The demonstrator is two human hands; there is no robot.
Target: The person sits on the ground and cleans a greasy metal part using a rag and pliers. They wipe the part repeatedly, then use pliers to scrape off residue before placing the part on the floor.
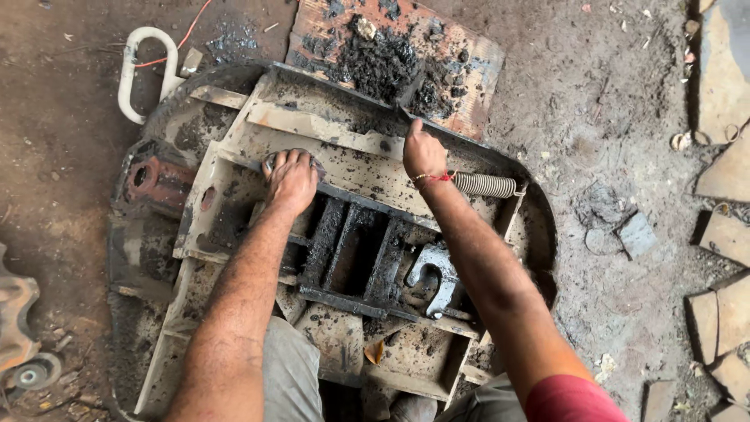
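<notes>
A large greasy metal plate assembly lies on the dirt floor below me. My left hand rests palm down on its upper middle, fingers closed over a round part. My right hand is clenched around a dark scraping tool whose tip reaches up into a heap of black grease at the assembly's far edge. A red thread circles my right wrist. A coil spring lies just right of that wrist. A grey hook-shaped jaw sits by the dark ribbed centre.
A cardboard sheet under the grease heap lies beyond the assembly. A white loop handle with a red wire is at the upper left. Rusty metal parts sit at the left edge. Stone slabs and debris line the right side.
</notes>
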